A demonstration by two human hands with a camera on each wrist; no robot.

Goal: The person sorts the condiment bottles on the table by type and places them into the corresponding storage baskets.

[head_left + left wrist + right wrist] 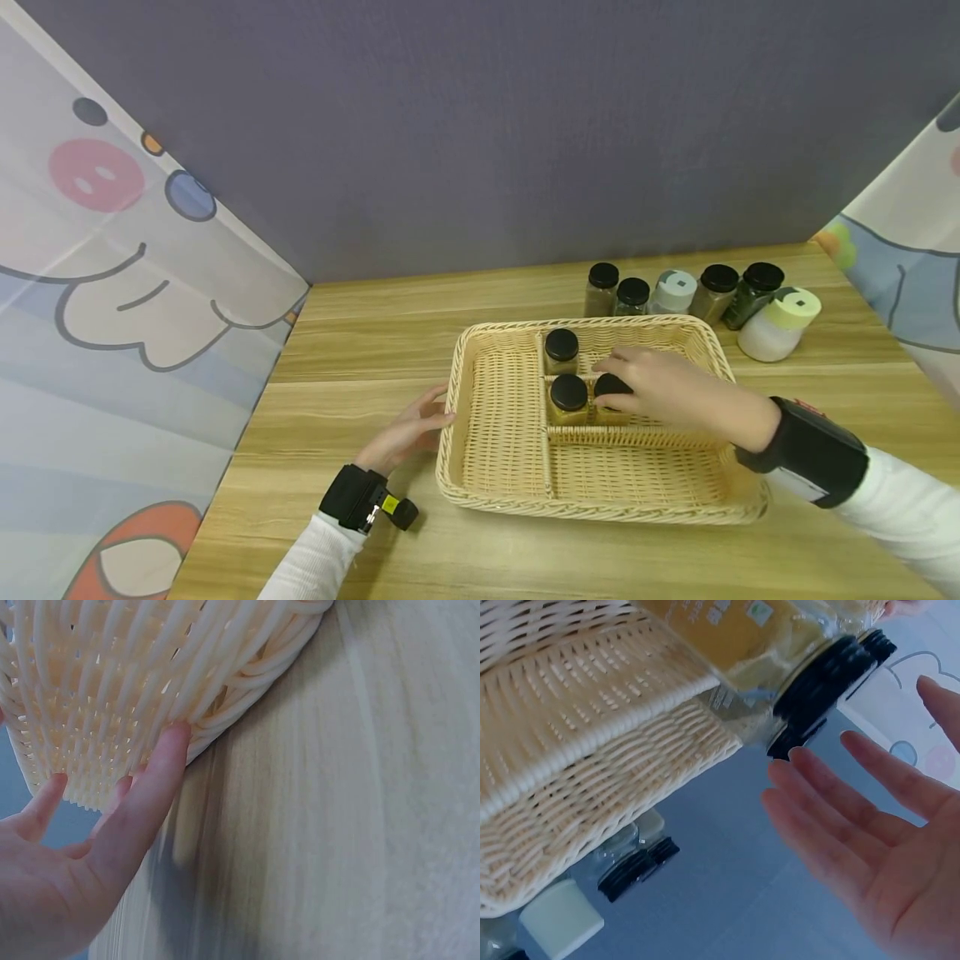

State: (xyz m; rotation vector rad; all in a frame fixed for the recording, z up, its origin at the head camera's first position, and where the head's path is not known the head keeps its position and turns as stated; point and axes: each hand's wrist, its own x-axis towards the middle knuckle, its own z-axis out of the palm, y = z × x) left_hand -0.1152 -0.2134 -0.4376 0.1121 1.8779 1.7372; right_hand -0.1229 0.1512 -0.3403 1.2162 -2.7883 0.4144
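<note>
A white ribbed sleeve (903, 517) at four o'clock leads to the right hand (671, 387), fingers spread near a black-lidded clear yellow-filled jar (610, 388) inside the rectangular pale wicker basket (502, 417), contact hard to judge. The left hand's (405, 431) parted fingers touch the basket's nine-o'clock end.

Plain grey-blue wall (480, 133) spans the upper centre of the frame. Light wood-grain tabletop (600, 562) occupies the lower centre. Left side: pale, creased sheeting (172, 417) bearing cartoon print. Right edge: similar printed panel (907, 287). Lighting soft.
</note>
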